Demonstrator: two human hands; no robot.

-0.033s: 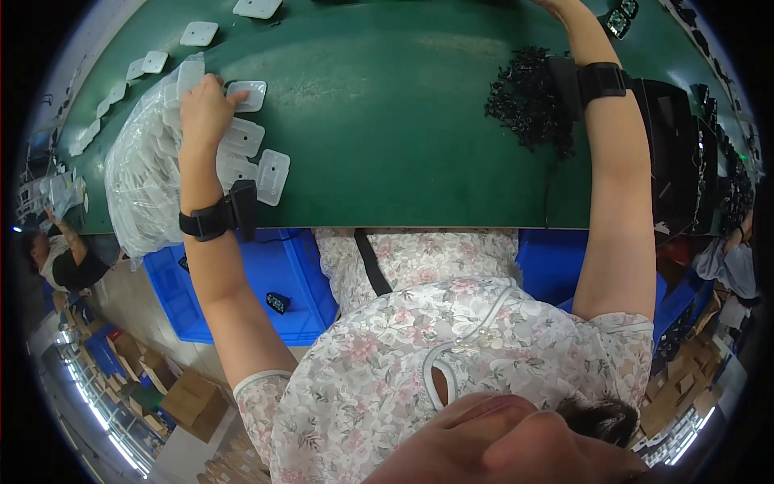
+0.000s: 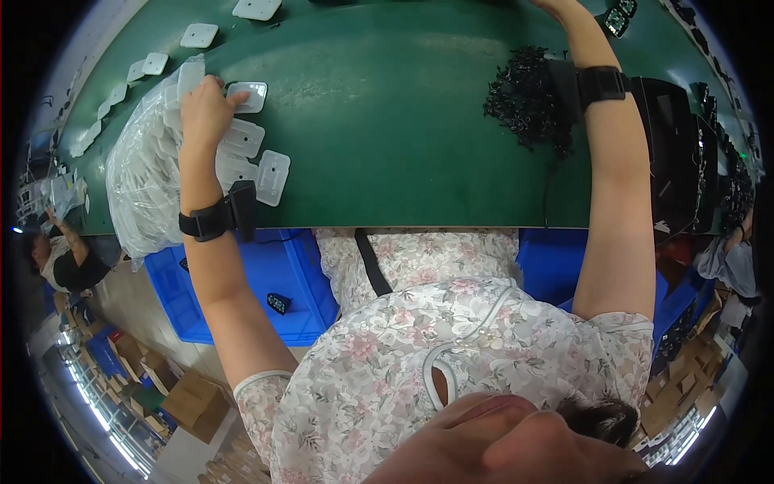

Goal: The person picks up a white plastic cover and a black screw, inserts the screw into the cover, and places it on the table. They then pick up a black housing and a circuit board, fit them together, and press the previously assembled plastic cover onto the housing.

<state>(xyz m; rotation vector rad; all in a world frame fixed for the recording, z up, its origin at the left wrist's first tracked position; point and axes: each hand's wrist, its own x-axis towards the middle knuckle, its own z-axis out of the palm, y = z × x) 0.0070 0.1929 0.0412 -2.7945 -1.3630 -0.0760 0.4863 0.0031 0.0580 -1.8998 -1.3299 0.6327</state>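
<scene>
"Looking at the left hand (image 2: 208,113), can you tell its grip?"

"Only partly. The thumb stands out sideways from the bent fingers, over the left side of a shallow white tray (image 2: 257,96). Whether anything is pinched, I can't tell."

"Where's that tray lying?"

"On the green surface (image 2: 387,145), just right of the clear plastic bag (image 2: 139,181) of similar pieces."

"How would it handle?"

"I'd guess light, thin plastic, fairly stiff but slick, and liable to crack if bent hard. Take it by opposite rims, away from the middle. The bag looks soft and crinkly, so it may snag."

"And the right hand (image 2: 551,4)?"

"Cut off at the top edge, beyond the black parts pile (image 2: 524,101); its fingers can't be judged."
</scene>
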